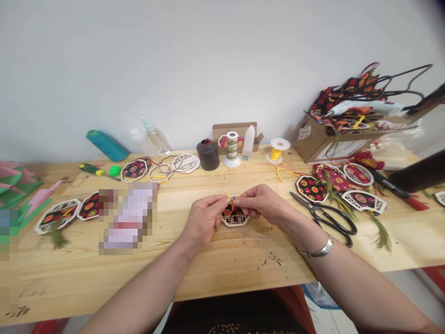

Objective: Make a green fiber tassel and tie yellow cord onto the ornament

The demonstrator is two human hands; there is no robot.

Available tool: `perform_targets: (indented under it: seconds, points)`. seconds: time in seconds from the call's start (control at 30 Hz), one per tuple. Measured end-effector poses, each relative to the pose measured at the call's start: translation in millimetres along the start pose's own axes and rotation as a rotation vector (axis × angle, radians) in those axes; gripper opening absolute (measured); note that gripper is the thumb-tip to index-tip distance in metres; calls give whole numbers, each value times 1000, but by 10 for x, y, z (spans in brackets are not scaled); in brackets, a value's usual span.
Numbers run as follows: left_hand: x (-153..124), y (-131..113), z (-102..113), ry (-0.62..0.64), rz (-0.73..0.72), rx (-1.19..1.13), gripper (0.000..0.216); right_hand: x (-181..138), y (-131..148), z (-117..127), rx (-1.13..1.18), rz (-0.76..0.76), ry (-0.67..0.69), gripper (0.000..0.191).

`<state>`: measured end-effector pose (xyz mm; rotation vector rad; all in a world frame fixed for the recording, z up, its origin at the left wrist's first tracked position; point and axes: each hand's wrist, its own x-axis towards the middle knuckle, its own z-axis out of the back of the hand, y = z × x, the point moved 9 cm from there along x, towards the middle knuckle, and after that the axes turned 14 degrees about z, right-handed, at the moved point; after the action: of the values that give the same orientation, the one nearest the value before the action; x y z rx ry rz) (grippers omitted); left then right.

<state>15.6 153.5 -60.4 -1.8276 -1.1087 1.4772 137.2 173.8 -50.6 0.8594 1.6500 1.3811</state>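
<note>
In the head view a small ornament [236,219] lies on the wooden table in front of me, with a pale cut-out frame over dark red-patterned fabric. My left hand [204,217] pinches a thin yellow cord [228,194] at the ornament's upper edge. Close beside it, my right hand [266,202] also has thumb and finger pressed together on the cord. The fingers hide the cord's knot or loop and part of the ornament's top. Black-handled scissors [325,215] lie to the right of my right hand, near another fabric ornament [312,188].
Along the wall stand a black thread spool [208,155], a green-and-white thread cone [232,149], a white bottle [248,144] and a yellow cord spool [277,152]. A cardboard box [314,141] heaped with fabric stands at right. More ornaments [59,215] lie at left.
</note>
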Motion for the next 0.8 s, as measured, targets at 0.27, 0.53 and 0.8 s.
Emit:
perform_targets:
  seconds: [0.27,0.53,0.8]
  points:
    - [0,-17,3,-25,-44,56,20,-2,-80,-23,32,-50,-8,26]
    - [-1,-12,-2,-20,-34,47,19,-11,2,-19,24,-14,-29,26]
    - [2,14,-5,-2,-5,27,22,-22,-1,-16,6,-31,-27,22]
